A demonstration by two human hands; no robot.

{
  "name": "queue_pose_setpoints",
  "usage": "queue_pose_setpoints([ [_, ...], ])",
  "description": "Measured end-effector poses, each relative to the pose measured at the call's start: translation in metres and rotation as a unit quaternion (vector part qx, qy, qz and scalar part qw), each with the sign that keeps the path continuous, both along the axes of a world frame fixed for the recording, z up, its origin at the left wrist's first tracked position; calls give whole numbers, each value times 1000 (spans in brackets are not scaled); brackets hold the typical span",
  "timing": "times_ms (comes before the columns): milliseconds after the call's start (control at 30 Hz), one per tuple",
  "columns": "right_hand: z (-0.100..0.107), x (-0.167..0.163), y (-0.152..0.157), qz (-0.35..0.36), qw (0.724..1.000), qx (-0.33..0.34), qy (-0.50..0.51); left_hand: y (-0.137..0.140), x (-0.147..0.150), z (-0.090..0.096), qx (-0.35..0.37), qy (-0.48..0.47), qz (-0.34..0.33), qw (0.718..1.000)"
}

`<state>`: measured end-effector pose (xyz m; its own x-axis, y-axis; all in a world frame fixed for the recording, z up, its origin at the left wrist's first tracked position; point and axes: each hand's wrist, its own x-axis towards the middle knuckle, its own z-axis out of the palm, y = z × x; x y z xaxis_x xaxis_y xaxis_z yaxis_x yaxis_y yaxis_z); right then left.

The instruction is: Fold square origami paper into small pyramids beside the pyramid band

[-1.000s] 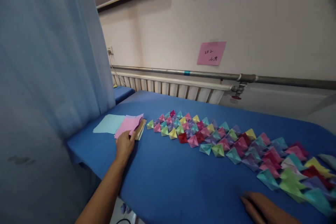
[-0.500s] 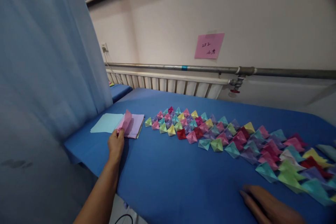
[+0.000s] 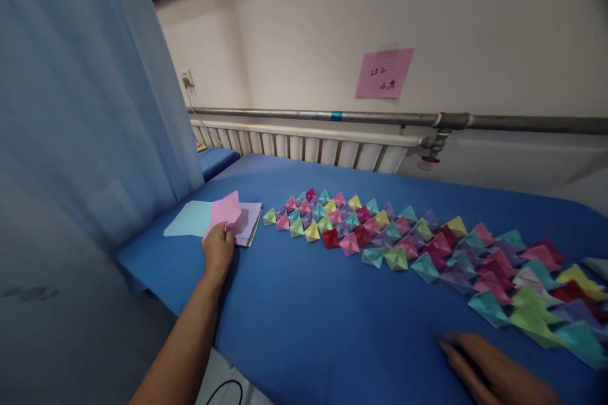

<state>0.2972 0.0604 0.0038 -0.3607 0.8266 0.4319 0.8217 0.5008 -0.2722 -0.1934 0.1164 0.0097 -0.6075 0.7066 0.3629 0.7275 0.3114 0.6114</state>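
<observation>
My left hand (image 3: 219, 249) grips a pink sheet of paper (image 3: 223, 210), which stands tilted up and slightly bent above the paper stack. Beneath it lies a lilac sheet (image 3: 249, 218) on top of other sheets, and to its left a light blue sheet (image 3: 186, 220). My right hand (image 3: 496, 370) is low over the bed at the lower right, a little blurred. Its thumb and index tips come together with nothing seen between them. Nearest to it are folded paper pieces, among them a teal one (image 3: 489, 308) and a green one (image 3: 532, 323).
Rows of many-coloured folded paper pieces (image 3: 351, 221) run across the blue bed (image 3: 308, 310). A blue curtain (image 3: 95, 114) hangs at the left. Behind the bed are a radiator (image 3: 323, 150), a pipe with a red valve (image 3: 430, 159), and a pink note (image 3: 384, 73) on the wall.
My left hand has moved slightly right, and the pink sheet has turned so more of its face shows. The view has shifted a little; my right hand looks nearly the same.
</observation>
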Motion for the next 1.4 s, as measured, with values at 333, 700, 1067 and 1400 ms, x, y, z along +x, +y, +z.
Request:
queue_pose_setpoints([
  [333,8,-3,-1,27,997,64,-28,-1,1,-1,-105,56,-55,991],
  [700,-7,4,1,-1,1000,3,-17,2,-5,-3,-104,75,-43,991],
  [1067,1,-1,-1,-2,1000,-3,-6,1,-2,-7,-90,86,-63,990],
  [1400,-2,0,1,-15,1000,-26,0,0,-14,-10,48,27,29,998],
])
